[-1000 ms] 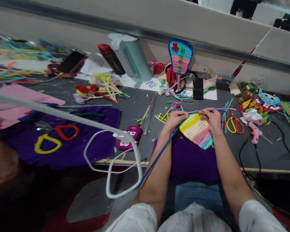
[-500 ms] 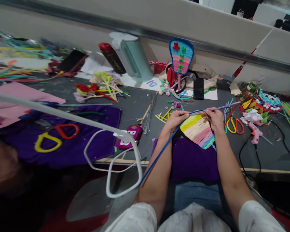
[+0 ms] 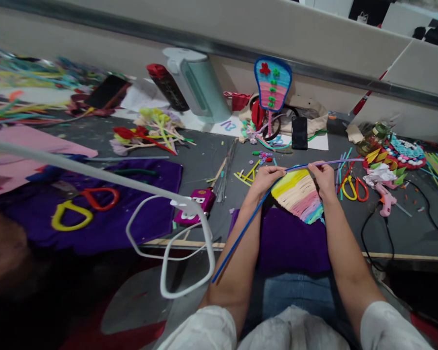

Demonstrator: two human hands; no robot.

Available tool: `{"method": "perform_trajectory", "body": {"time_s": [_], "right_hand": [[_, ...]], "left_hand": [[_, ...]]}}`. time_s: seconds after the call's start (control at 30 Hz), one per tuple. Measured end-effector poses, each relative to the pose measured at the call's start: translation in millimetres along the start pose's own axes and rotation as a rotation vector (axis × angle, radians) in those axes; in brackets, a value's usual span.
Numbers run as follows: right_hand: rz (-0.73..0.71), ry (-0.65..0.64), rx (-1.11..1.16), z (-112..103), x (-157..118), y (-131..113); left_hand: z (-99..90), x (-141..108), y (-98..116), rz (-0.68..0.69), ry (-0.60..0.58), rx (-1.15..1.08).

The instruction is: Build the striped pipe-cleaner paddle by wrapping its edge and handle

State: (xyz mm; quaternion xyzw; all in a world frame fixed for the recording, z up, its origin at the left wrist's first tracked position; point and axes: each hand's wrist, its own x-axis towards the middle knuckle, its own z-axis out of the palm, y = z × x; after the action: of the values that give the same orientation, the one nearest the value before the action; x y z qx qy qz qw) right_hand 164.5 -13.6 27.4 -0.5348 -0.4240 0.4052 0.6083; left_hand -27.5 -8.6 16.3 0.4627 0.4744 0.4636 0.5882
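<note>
My left hand (image 3: 265, 180) is closed in a pinch on a blue pipe cleaner (image 3: 241, 236) at the upper edge of a fan-shaped piece (image 3: 295, 194) striped yellow, cream, pink and blue. The blue pipe cleaner's long tail slants down over my left forearm. My right hand (image 3: 323, 180) pinches a purple pipe cleaner (image 3: 341, 161) at the same edge; its free end points right. Between my hands the two pipe cleaners run along the edge; how they join is unclear. Under the striped piece lies a purple cloth (image 3: 295, 240).
A white looped stand (image 3: 188, 265) reaches in from the left. Scissors (image 3: 354, 188) and a pink glue gun (image 3: 386, 199) with its cord lie right. Left are larger scissors (image 3: 85, 206) and a power strip (image 3: 197, 206). A kettle (image 3: 202, 87) and a finished fan (image 3: 273, 85) stand behind.
The purple pipe cleaner's free end has dipped and now bows slightly. The blue tail has shifted a little over my left forearm. Both hands stay at the edge of the striped piece.
</note>
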Motion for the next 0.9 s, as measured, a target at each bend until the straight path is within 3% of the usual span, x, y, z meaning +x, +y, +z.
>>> {"method": "perform_trajectory", "body": {"time_s": [0.13, 0.23, 0.4, 0.5, 0.7, 0.9], "right_hand": [[0.251, -0.110, 0.035, -6.2, 2.1, 3.0], [0.334, -0.185, 0.161, -5.5, 1.3, 3.0], [0.304, -0.122, 0.341, 1.3, -0.1, -1.0], [0.261, -0.069, 0.330, 3.9, -0.5, -3.7], [0.233, -0.120, 0.306, 5.2, 0.1, -6.2], [0.230, -0.052, 0.300, 7.3, 3.0, -2.0]], "left_hand": [[0.4, -1.2, 2.4, -0.004, -0.008, -0.022], [1.1, -2.7, 4.1, -0.012, -0.023, -0.035], [2.1, -3.2, 2.7, -0.024, -0.050, -0.048], [2.3, -2.7, 0.1, -0.018, -0.062, -0.063], [3.1, -3.3, -2.3, 0.028, -0.060, -0.019], [5.2, -4.6, -1.8, 0.071, -0.049, 0.015]]}}
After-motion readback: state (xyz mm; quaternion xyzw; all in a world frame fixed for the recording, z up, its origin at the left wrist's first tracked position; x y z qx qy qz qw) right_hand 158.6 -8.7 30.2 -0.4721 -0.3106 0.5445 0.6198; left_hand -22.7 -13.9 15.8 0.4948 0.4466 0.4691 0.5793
